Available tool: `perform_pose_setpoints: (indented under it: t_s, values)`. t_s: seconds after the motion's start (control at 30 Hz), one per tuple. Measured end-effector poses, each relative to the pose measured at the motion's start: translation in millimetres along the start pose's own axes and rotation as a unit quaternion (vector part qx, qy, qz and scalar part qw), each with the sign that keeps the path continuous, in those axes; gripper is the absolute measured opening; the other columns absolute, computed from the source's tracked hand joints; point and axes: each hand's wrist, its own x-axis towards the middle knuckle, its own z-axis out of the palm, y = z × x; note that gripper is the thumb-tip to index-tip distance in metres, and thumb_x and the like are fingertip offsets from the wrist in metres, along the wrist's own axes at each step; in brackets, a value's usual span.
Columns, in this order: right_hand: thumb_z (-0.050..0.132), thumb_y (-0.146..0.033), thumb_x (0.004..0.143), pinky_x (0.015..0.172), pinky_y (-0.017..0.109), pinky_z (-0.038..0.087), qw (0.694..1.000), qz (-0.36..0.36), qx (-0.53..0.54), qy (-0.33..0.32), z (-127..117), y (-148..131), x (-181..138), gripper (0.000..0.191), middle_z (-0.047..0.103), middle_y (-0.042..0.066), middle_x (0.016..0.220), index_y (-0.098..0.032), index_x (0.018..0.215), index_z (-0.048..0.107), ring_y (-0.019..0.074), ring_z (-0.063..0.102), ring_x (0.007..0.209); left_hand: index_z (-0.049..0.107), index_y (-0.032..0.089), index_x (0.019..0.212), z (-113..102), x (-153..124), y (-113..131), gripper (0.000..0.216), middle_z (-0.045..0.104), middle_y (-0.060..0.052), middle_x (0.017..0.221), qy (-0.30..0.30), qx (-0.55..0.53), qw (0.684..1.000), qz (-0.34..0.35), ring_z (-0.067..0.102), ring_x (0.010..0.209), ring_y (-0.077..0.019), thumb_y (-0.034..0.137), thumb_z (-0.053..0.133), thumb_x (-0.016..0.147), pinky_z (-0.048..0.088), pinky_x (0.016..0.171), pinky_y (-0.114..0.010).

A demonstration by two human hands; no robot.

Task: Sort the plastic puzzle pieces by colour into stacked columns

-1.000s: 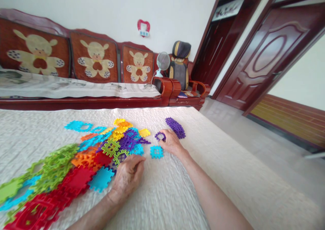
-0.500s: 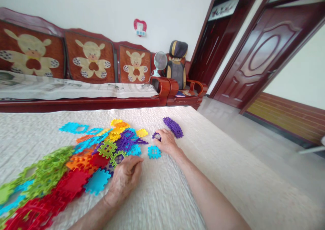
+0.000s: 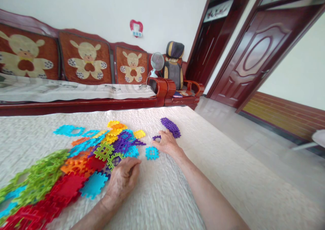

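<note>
A heap of flat interlocking plastic tiles (image 3: 83,155) in green, red, orange, blue, yellow and purple lies on a white quilted cloth (image 3: 162,189). My right hand (image 3: 166,142) rests on the cloth with its fingers closed on a small purple tile (image 3: 156,137). Just beyond it lies a stack of purple tiles (image 3: 171,127). A lone blue tile (image 3: 151,153) sits to the left of that hand. My left hand (image 3: 123,179) lies curled, knuckles up, at the near edge of the heap beside a green tile (image 3: 113,159); what its fingers hold, if anything, is hidden.
A dark wooden sofa (image 3: 76,101) with teddy-bear cushions runs along the back wall. A small fan (image 3: 156,62) and a bag (image 3: 174,66) stand at its right end. Dark wooden doors (image 3: 256,57) and a tiled floor (image 3: 266,148) lie to the right of the cloth's edge.
The view has drifted to the right, so everything sits further left in the picture. My right hand stays on the small purple tile, now more covered by the fingers. The left hand has hardly moved.
</note>
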Motion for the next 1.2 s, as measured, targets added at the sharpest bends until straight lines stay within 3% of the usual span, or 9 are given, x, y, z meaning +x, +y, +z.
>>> perform_pose_setpoints:
  t_s: [0.2,0.4,0.57,0.7,0.87,1.2]
  values:
    - [0.062,-0.033,0.072,0.090,0.037,0.045,0.999,-0.009,0.029,0.015,4,-2,2,0.040,0.059,0.014,0.101,-0.013,0.107,0.063,0.0255,0.057,0.096,0.068,0.021,0.086,0,-1,-1,0.022,0.071,-0.002,0.078,-0.013,0.001,1.000,-0.007,0.068,0.072,-0.0140,0.022,0.046,0.086,0.054,0.066,-0.022]
    - [0.059,-0.029,0.072,0.097,0.038,0.043,0.964,-0.011,0.146,0.221,-7,24,17,0.054,0.053,0.011,0.109,-0.018,0.124,0.052,0.0250,0.052,0.105,0.068,0.021,0.084,-1,1,3,0.021,0.071,-0.001,0.076,0.004,0.002,1.000,0.005,0.068,0.069,-0.0132,0.019,0.047,0.085,0.053,0.064,-0.021]
    - [0.058,-0.031,0.071,0.099,0.044,0.041,0.914,0.085,0.188,0.350,2,69,16,0.059,0.047,0.013,0.114,-0.015,0.126,0.048,0.0281,0.048,0.110,0.068,0.021,0.084,-1,2,4,0.023,0.071,-0.001,0.075,0.005,0.003,1.000,0.004,0.068,0.069,-0.0135,0.016,0.046,0.084,0.053,0.065,-0.022]
    - [0.056,-0.029,0.070,0.099,0.043,0.041,0.910,0.108,0.198,0.348,17,85,4,0.056,0.047,0.013,0.112,-0.015,0.123,0.049,0.0275,0.049,0.108,0.068,0.021,0.082,-1,2,4,0.023,0.071,-0.001,0.074,0.006,0.002,1.000,0.009,0.068,0.068,-0.0137,0.016,0.046,0.083,0.053,0.064,-0.022]
    - [0.055,-0.026,0.068,0.100,0.042,0.041,0.937,0.103,0.168,0.289,19,80,-1,0.053,0.050,0.013,0.109,-0.015,0.119,0.052,0.0279,0.050,0.107,0.069,0.021,0.082,-1,3,4,0.024,0.071,-0.001,0.075,0.001,0.002,1.000,0.005,0.068,0.069,-0.0137,0.016,0.046,0.083,0.053,0.064,-0.022]
    - [0.057,-0.031,0.065,0.098,0.044,0.041,0.944,0.107,0.137,0.281,25,86,6,0.055,0.052,0.012,0.106,-0.014,0.117,0.055,0.0292,0.050,0.105,0.068,0.020,0.083,0,2,4,0.025,0.072,-0.001,0.077,0.003,0.001,1.000,0.015,0.068,0.071,-0.0139,0.010,0.045,0.080,0.053,0.067,-0.023]
